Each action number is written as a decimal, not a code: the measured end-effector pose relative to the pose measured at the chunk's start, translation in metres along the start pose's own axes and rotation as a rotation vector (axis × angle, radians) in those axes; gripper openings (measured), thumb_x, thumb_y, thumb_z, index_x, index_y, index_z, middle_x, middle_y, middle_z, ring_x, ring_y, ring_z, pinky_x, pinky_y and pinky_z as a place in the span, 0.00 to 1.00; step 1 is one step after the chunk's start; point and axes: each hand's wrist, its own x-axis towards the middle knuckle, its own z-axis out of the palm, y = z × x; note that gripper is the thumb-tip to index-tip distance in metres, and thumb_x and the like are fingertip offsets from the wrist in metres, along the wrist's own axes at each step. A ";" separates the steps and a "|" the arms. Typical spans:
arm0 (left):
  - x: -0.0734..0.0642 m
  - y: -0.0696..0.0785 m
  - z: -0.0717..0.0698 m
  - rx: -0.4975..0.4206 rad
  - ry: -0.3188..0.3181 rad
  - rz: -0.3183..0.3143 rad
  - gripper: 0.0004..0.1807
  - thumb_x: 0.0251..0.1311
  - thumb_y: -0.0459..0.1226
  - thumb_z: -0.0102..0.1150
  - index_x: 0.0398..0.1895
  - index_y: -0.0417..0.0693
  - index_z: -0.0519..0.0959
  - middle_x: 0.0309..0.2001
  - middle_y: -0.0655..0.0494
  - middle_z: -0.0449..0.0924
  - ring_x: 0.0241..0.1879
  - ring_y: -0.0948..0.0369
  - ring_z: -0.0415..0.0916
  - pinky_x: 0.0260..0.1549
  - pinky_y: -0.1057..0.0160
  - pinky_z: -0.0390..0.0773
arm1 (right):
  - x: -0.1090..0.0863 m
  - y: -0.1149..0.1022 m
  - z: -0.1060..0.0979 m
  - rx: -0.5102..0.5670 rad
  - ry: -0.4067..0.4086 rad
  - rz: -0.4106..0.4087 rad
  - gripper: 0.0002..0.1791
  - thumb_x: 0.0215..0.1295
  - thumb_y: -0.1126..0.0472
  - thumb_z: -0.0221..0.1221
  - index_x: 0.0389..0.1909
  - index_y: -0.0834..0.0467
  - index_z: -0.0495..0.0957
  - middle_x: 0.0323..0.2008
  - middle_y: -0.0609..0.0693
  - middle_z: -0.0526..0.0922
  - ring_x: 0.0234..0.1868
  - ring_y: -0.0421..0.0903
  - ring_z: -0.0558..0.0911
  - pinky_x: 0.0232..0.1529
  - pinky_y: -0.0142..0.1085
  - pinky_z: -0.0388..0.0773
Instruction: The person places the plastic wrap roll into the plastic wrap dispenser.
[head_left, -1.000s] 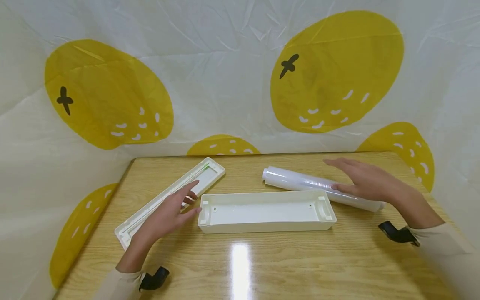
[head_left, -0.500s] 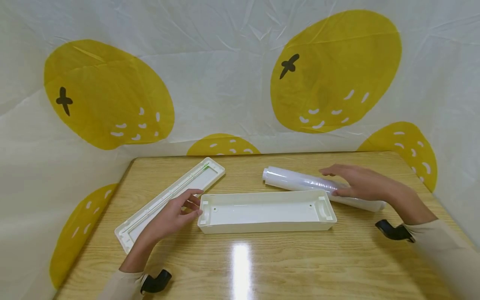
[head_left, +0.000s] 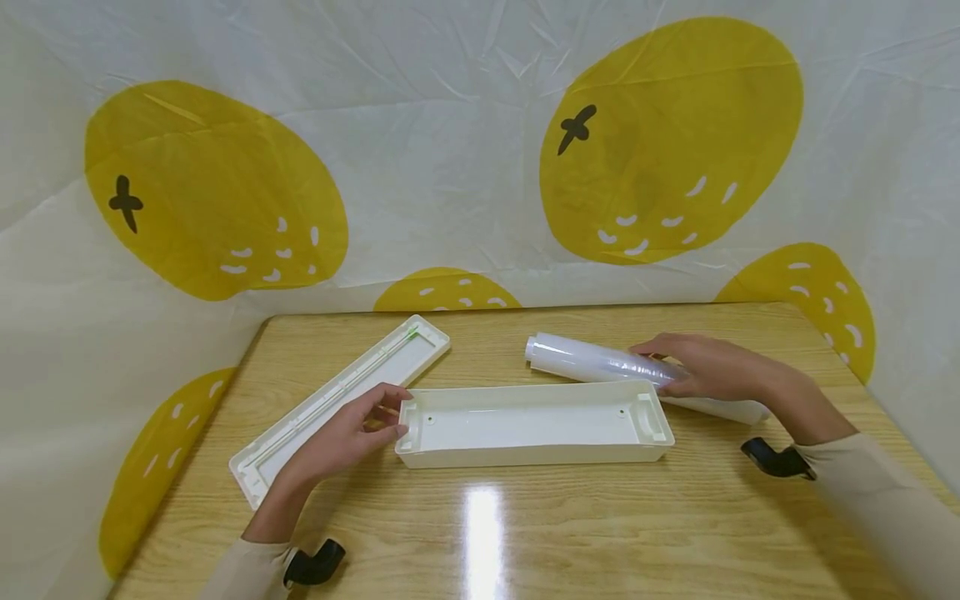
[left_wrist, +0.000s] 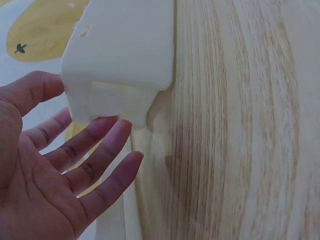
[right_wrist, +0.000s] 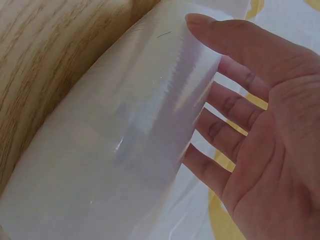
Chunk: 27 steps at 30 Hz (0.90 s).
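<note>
A long cream plastic box (head_left: 525,455), its open side up, lies across the middle of the table. My left hand (head_left: 348,437) holds its left end, with the thumb and index finger at the two corners. In the left wrist view, the thumb touches one side of the box (left_wrist: 120,45) and other fingers spread around its end. Behind the box's right part lies a roll of cling film (head_left: 577,358), slanting to the right. My right hand (head_left: 716,371) grips this roll, thumb on the near side and fingers behind it, as the right wrist view of the roll (right_wrist: 115,130) shows.
A long cream lid (head_left: 408,360) lies diagonally at the left, inner side up, partly behind my left hand and arm. The wooden table (head_left: 585,533) ends at a white cloth (head_left: 442,183) printed with yellow fruit.
My left hand has moved right and closed onto the box's left end. The right hand has come down and leftward, its fingers now around the roll. Box, roll and lid have stayed put.
</note>
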 end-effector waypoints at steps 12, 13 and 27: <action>0.000 -0.001 -0.001 -0.068 -0.046 0.019 0.30 0.68 0.43 0.65 0.70 0.48 0.68 0.59 0.46 0.75 0.56 0.49 0.75 0.54 0.48 0.78 | 0.006 0.002 0.002 0.029 -0.015 0.021 0.32 0.64 0.57 0.69 0.68 0.58 0.74 0.63 0.57 0.78 0.59 0.57 0.79 0.58 0.58 0.75; 0.000 0.000 -0.001 -0.073 -0.048 0.018 0.30 0.68 0.43 0.65 0.70 0.47 0.68 0.59 0.46 0.75 0.56 0.48 0.74 0.55 0.48 0.78 | 0.006 0.003 0.003 0.032 -0.016 0.024 0.32 0.64 0.57 0.69 0.68 0.58 0.74 0.63 0.57 0.78 0.59 0.57 0.79 0.58 0.58 0.75; 0.003 -0.001 -0.001 -0.069 -0.055 0.017 0.31 0.67 0.43 0.66 0.70 0.45 0.68 0.59 0.46 0.77 0.57 0.48 0.76 0.49 0.58 0.80 | 0.023 0.013 0.010 0.067 -0.004 -0.004 0.36 0.64 0.45 0.68 0.69 0.59 0.73 0.63 0.56 0.79 0.59 0.53 0.79 0.59 0.56 0.74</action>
